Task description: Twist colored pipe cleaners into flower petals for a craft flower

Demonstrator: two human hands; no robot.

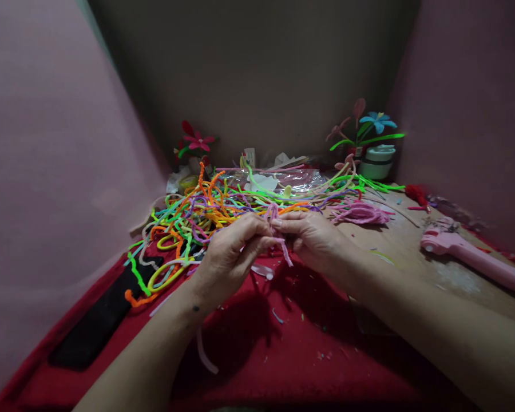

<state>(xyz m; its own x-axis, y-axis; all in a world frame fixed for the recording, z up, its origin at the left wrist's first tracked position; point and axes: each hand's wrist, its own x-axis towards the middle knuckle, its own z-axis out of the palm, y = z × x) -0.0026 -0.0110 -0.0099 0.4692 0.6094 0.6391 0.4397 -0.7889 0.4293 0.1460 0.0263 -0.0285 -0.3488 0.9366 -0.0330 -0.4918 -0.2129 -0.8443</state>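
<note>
Here my left hand [234, 246] and right hand [320, 240] are, fingertips pinching a fuzzy, looped pink stem [285, 252] above the red cloth [283, 360]! Behind them sprawls a bright, curly tangle of stems [214, 214].

A red cloth [240, 372] and a tan board [405, 234] carry a tangled heap of multicoloured pipe cleaners [214, 209]. In front of the heap, toward its left, a flat black slab [94, 326] lies on the cloth. Small offcuts [277, 316] also dot the cloth in front of the heap. Right of the heap, the board bears a pink pipe-cleaner bundle [363, 213] and, farther right, a pink-handled tool [472, 252].
</note>
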